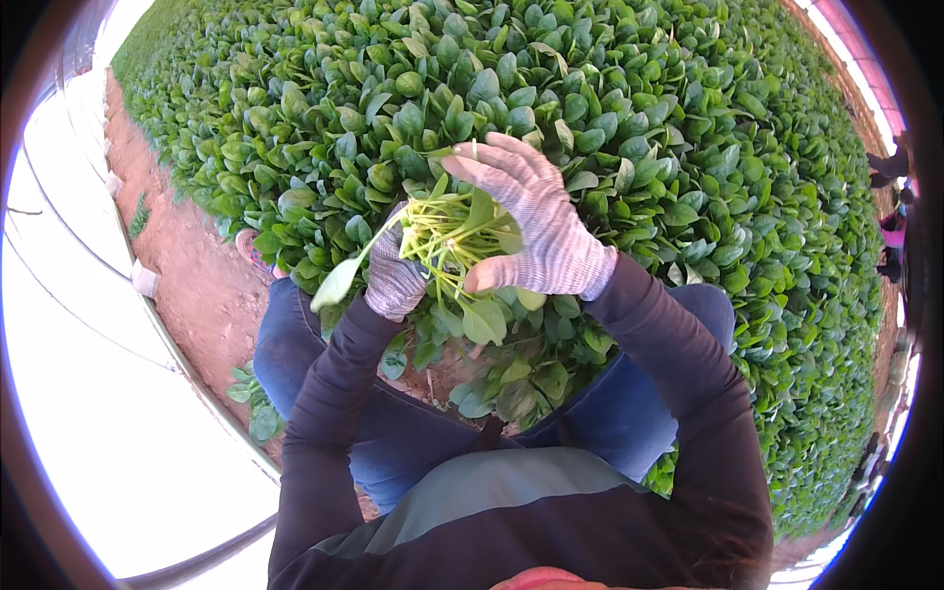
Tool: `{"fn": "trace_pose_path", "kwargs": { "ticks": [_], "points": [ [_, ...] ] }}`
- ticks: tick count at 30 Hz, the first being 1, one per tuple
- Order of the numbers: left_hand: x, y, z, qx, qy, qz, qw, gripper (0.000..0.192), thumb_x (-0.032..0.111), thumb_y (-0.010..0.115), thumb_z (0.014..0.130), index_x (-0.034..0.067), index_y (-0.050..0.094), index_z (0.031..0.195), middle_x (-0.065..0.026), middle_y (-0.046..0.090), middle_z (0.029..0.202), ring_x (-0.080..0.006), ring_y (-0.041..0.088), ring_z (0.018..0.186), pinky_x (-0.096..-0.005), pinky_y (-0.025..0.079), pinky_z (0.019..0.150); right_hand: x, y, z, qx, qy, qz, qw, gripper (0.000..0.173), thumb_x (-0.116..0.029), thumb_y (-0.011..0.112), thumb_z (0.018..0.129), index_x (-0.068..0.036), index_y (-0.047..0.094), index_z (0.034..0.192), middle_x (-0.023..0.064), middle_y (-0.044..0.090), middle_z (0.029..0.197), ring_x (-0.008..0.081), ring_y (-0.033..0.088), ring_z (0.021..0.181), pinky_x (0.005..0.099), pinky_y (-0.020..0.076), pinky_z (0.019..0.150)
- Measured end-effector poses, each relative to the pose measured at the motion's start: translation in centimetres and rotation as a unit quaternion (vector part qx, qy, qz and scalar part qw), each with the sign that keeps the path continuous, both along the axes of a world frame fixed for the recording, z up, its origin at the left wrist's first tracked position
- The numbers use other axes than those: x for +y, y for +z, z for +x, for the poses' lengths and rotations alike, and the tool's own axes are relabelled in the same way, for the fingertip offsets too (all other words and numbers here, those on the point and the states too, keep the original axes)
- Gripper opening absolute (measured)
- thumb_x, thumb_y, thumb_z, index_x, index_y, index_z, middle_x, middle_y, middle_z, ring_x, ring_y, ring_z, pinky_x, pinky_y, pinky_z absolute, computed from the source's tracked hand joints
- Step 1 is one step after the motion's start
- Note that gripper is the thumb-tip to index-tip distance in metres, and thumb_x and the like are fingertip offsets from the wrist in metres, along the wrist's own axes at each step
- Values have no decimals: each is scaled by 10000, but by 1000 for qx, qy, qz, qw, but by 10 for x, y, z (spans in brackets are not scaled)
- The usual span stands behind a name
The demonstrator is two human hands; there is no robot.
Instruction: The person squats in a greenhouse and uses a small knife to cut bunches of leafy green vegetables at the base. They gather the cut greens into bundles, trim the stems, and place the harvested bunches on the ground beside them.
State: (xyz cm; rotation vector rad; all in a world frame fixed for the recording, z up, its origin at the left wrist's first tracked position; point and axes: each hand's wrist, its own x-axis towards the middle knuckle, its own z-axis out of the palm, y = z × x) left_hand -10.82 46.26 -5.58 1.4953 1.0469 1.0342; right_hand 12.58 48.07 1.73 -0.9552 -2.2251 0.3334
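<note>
My left hand (397,269), in a grey knit glove, is closed around a bunch of leafy greens that look like spinach (450,240). The pale cut stems point up toward me, and the leaves hang below. One long-stemmed leaf (338,284) sticks out of the bunch to the left. My right hand (535,214), gloved alike with bare fingertips, arches over the right side of the bunch. Its thumb and fingers are spread wide apart. A small bit of green leaf (441,153) shows beside the right fingertips; whether it touches them I cannot tell.
A dense bed of the same greens (590,96) spreads ahead and right. Bare soil (195,295) runs along the left, beside white plastic sheeting (88,369) and a pale block (144,279). Loose plants (516,391) lie between my knees. People (894,228) are at the far right.
</note>
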Motion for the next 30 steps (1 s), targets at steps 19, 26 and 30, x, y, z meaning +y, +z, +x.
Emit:
{"fn": "trace_pose_path", "kwargs": {
  "ticks": [19,26,30],
  "points": [
    [-46,79,-2,-133,313,113,934,626,178,761,867,9,474,1398,-154,588,1330,-267,558,1244,-405,426,1100,29,29,12,471,128,-335,806,558,-178,827,836,-118,580,1333,39,674,1074,141,678,1005,305,557,925],
    [-3,125,9,82,121,358,922,1171,472,909,606,15,272,1477,-194,451,1438,-332,452,1329,-471,348,1156,26,27,3,218,134,-156,954,820,-332,925,673,-105,562,1373,82,618,1289,216,571,1224,357,457,1063],
    [10,87,41,-72,-41,38,996,1644,436,1021,354,48,-14,1570,-205,373,1490,-325,393,1393,-439,351,1167,23,28,0,338,157,-290,881,855,-426,892,722,-105,521,1422,49,629,1216,161,593,1152,323,504,1008]
  ]
}}
